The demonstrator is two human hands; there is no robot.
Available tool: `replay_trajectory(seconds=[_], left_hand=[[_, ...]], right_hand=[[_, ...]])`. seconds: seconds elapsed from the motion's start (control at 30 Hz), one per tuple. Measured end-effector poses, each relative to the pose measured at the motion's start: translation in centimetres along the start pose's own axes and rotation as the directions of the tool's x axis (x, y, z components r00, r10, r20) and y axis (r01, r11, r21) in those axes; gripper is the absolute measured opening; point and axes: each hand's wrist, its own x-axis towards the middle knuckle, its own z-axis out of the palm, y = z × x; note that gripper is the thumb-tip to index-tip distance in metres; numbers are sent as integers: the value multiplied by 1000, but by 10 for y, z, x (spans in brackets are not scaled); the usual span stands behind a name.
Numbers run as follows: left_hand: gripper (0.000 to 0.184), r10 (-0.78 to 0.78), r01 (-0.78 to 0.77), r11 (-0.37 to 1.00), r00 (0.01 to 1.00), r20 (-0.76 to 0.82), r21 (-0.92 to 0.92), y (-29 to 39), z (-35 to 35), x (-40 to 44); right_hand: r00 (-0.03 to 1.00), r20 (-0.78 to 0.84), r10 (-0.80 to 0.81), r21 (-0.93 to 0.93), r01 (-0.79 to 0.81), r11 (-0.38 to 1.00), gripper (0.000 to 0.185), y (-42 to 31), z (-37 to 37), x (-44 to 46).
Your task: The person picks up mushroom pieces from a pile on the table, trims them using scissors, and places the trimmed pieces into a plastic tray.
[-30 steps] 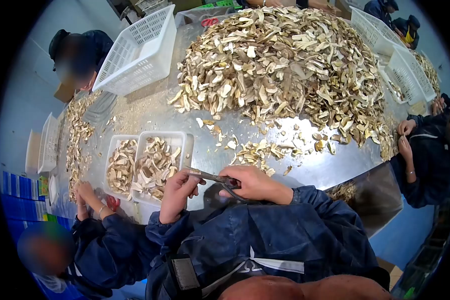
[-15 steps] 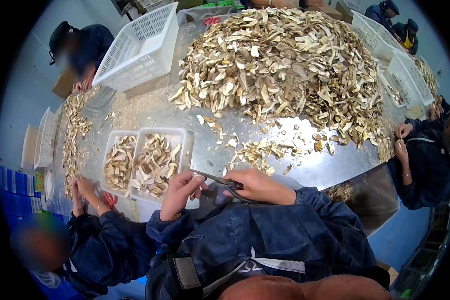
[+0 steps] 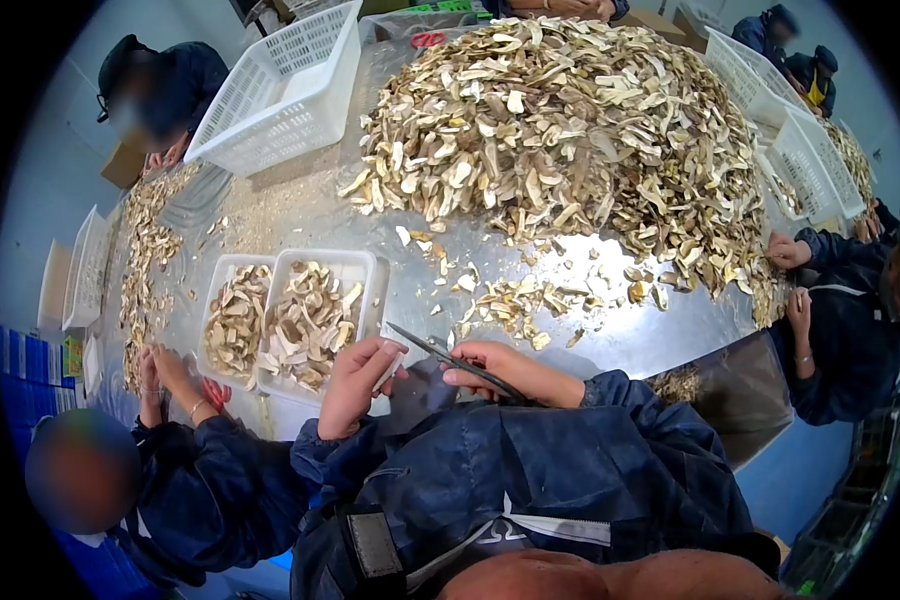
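Observation:
My left hand [image 3: 358, 385] is closed in a pinch on a pale mushroom slice [image 3: 388, 371], partly covered by the thumb and fingers. Dark scissors [image 3: 432, 349] are in my right hand [image 3: 530, 379], the blades pointing up and left, tips just above my left fingertips. The blades look nearly together. Just beyond my left hand, a white tray [image 3: 370, 292] holds dried mushroom slices, and a second white tray [image 3: 216, 285] with more slices sits against its left side. Loose mushroom pieces [image 3: 515, 308] lie on the metal table [image 3: 410, 285] ahead of my right hand.
A large heap of mushroom slices [image 3: 560, 130] covers the table's far side. White baskets [image 3: 295, 115] stand at the back left and right. Co-workers sit around the table, one's hands [image 3: 170, 375] close on my left. Red-handled scissors [image 3: 215, 392] lie near them. A brown box [image 3: 735, 395] is at my right.
The scissors have swung to a steeper angle, and their tips have moved off my left fingertips. At the right, a co-worker's hands have separated, one now at the heap's edge.

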Motion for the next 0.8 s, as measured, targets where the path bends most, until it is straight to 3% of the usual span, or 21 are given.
replay_trajectory(seconds=[0.07,0.27,0.47,0.67,0.8], left_hand=[[29,-3,3,1000,1000,1,10,-2,-2,0],[28,-9,10,999,1000,-14,33,-4,-3,2],[25,55,-55,998,998,-28,-2,-13,-1,6],[23,51,-51,999,996,-74,0,-12,0,6],[25,73,-73,997,994,-81,-3,-9,0,5]], right_hand=[[996,-15,86,46,-85,995,28,0,-1,2],[982,-165,95,122,-76,990,34,19,-13,11],[958,-285,24,204,36,978,37,21,-15,11],[944,-329,-36,151,90,984,35,25,-18,14],[899,-408,-160,46,195,980,32,20,-19,10]])
